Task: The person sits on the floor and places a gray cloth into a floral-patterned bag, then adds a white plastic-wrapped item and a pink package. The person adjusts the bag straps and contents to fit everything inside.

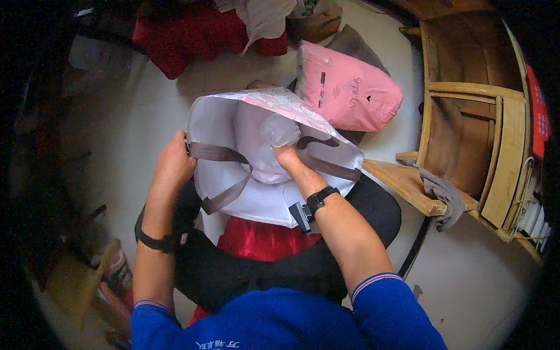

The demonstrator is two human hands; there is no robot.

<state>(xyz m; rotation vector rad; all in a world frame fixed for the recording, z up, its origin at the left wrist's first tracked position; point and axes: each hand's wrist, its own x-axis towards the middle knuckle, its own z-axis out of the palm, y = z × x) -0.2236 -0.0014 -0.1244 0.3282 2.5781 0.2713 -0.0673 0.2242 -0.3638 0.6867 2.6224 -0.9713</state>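
A large white woven bag (245, 203) with a floral outer side and dark carrying straps (223, 153) stands between my knees, its mouth spread wide. My left hand (177, 155) grips the left rim of the bag beside the strap's end. My right hand (286, 157) reaches inside the bag and holds a bundle in translucent white plastic (280, 130); the fingertips are hidden behind it. Beneath that bundle, a pale pinkish filled bag (253, 153) lies within the woven bag. Both of my wrists wear dark bands.
A pink printed plastic package (350, 89) lies on the floor beyond the bag. Wooden furniture (463, 92) with a grey cloth (446, 199) over its corner stands at the right. Dark red fabric (188, 39) is at the top, and red cloth (262, 243) shows between my legs.
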